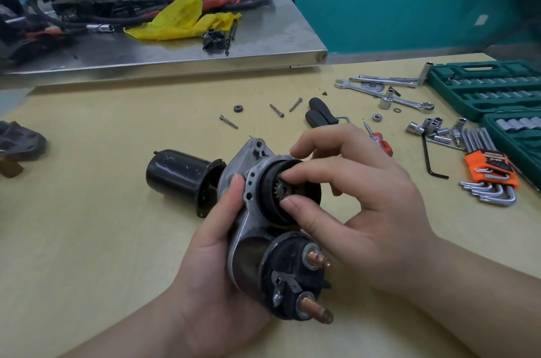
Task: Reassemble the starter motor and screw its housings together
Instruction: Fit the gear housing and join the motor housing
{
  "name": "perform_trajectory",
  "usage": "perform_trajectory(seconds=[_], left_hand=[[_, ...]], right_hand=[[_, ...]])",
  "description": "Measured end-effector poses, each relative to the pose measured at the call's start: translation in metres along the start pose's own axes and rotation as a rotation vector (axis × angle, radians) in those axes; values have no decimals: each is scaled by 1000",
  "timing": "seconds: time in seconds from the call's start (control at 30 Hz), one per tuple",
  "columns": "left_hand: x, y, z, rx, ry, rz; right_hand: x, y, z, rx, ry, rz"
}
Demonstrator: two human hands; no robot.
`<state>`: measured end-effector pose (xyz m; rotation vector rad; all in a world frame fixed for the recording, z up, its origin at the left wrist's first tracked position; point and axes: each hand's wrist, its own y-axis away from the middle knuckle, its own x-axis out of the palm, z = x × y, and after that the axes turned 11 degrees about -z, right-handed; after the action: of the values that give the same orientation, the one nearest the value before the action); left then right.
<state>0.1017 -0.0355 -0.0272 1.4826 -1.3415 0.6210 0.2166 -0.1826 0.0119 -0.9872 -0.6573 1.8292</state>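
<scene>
My left hand (210, 243) grips the silver starter housing (248, 182) from the left, with the black solenoid (289, 275) and its copper studs pointing toward me. My right hand (351, 199) pinches a small gear (282, 189) inside the black ring gear (310, 196) seated in the housing. The black motor can (175, 174) lies on the table just behind the housing. Three long screws (228, 121) (277, 110) (295, 104) and a loose small gear (238, 108) lie further back.
Black-handled pliers (319, 113), a small red screwdriver (380, 142), spanners (383, 94), loose sockets (430, 126), an orange hex key set (489, 173) and green socket cases (486, 88) fill the right side. A grey cast part (20, 144) sits at left. A cluttered steel bench (263, 44) stands behind.
</scene>
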Motion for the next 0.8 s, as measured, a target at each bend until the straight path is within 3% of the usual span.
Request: perform_trajectory(seconds=[0.27, 0.7, 0.8], left_hand=[[-1, -2, 1, 57, -39, 31], [0, -2, 1, 115, -113, 14], [0, -1, 0, 84, -88, 13]], right_hand=[[-5, -7, -1, -223, 151, -13], [-4, -8, 0, -154, 111, 24], [-5, -7, 0, -46, 17, 27]])
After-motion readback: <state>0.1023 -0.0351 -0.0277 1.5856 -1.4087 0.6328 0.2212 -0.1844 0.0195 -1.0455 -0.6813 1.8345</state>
